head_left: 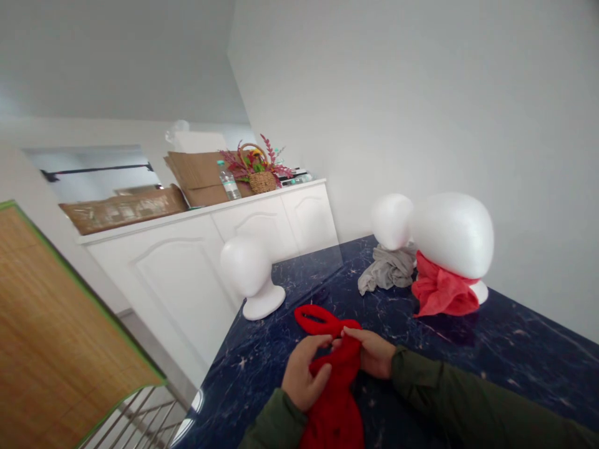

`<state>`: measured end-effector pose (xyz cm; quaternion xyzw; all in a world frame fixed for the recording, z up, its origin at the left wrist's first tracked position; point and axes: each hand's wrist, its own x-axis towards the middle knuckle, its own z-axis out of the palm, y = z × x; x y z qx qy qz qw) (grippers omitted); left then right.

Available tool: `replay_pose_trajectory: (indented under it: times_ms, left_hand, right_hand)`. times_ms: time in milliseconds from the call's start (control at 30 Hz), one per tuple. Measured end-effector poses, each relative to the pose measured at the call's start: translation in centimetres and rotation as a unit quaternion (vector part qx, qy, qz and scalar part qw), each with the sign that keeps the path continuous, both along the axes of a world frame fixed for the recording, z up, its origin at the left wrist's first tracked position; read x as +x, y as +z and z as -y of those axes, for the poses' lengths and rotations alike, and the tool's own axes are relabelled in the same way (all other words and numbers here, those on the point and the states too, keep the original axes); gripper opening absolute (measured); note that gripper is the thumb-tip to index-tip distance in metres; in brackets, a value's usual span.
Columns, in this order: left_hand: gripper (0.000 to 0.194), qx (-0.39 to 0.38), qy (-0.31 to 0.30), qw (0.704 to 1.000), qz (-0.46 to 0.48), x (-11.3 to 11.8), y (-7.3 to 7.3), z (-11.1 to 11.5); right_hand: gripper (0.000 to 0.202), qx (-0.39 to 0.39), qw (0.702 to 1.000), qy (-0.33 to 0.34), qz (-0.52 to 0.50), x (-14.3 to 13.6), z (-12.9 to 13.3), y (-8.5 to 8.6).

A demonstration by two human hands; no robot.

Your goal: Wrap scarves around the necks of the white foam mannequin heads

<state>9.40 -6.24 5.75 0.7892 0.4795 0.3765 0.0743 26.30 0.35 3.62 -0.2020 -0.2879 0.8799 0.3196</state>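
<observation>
A red scarf (334, 408) lies lengthwise over the dark blue marbled table (262, 368), with an open loop at its far end. My left hand (305, 373) is closed on its left edge, thumb on top. From the other side, my right hand (373, 353) pinches the scarf just below the loop. Some fingertips are hidden in the folds. Beyond my hands stands a white foam mannequin head (246, 265) with a bare neck. To the right, a coral scarf (444, 290) is wrapped at the neck of a larger-looking white head (453, 234).
A third white head (392, 221) has a grey scarf (387, 271) around its base, near the wall. White cabinets (178, 274) carry cardboard boxes (126, 209), a water bottle (228, 181) and a flower basket (262, 181). A bamboo mat (60, 324) covers a metal rack at left.
</observation>
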Motion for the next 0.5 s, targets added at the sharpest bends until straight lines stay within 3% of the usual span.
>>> replay_pose_trajectory:
  times_ms: [67,167,200,267,333,400,500]
  left_hand:
    - [0.034,0.005,0.159,0.986,0.045,-3.7,-0.4,-2.3]
    - [0.047,-0.014,0.417,0.904,0.097,-9.8,-1.0,-5.9]
    - [0.055,-0.013,0.462,0.881,0.101,-11.5,-1.1,-6.9]
    - [0.069,-0.014,0.519,0.849,0.097,-14.1,-1.1,-8.5]
    - [0.083,-0.022,0.541,0.837,0.08,-15.5,-0.9,-9.8]
    - [0.095,-0.028,0.54,0.839,0.053,-16.0,-0.8,-11.0]
    - [0.105,-0.008,0.529,0.848,0.031,-16.3,-0.6,-12.8]
  right_hand:
    - [0.017,-0.063,0.997,-0.042,0.004,0.1,-0.2,-0.2]
    - [0.023,-0.057,0.997,-0.026,0.036,-0.2,-0.4,0.0]
    - [0.024,-0.033,0.998,-0.017,0.058,-0.4,-0.4,0.1]
    - [0.024,0.041,0.993,0.0,0.112,-0.6,0.0,0.4]
    - [0.022,0.129,0.978,0.03,0.163,-0.6,0.7,0.8]
    - [0.023,0.222,0.942,0.15,0.2,-0.3,2.0,1.1]
    - [0.022,0.319,0.854,0.35,0.217,0.4,4.3,1.5]
